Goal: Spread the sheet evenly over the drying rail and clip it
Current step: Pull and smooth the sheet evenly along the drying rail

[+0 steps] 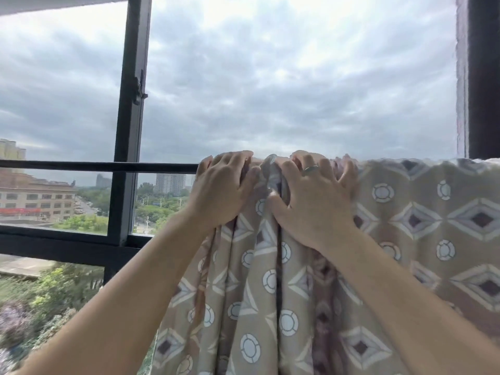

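Sheet: the patterned sheet (405, 226) hangs over the drying rail (94, 167). It is bunched into deep folds right under both grips and lies much flatter out past the right-hand grip.
Rail: bare black bar runs outward from the left-hand grip. From there on it is hidden under cloth.
Step in hand: spreading, I'd say. The gathered folds between and below the hands need to travel out onto that bare stretch.
Doing it well: slide the top fold along the bar rather than lifting it, walk the bunch outward a little at a time, and keep the hang level on both sides before any clip goes on. No clip that I can make out. A greyish fold between the hands is too unclear to call.
Left hand: the left hand (224, 188) is up at the top edge, fingers curled over the bar and thumb on the near face, gripping gathered cloth.
Right hand: the right hand (313, 201) is just beside it, fingers fanned and hooked over the top, thumb pressing into a fold, a ring (311, 169) showing.
Arms: both reach up and forward, wrists close together.
Beyond the grips: the window frame (132, 104) and cloudy sky.
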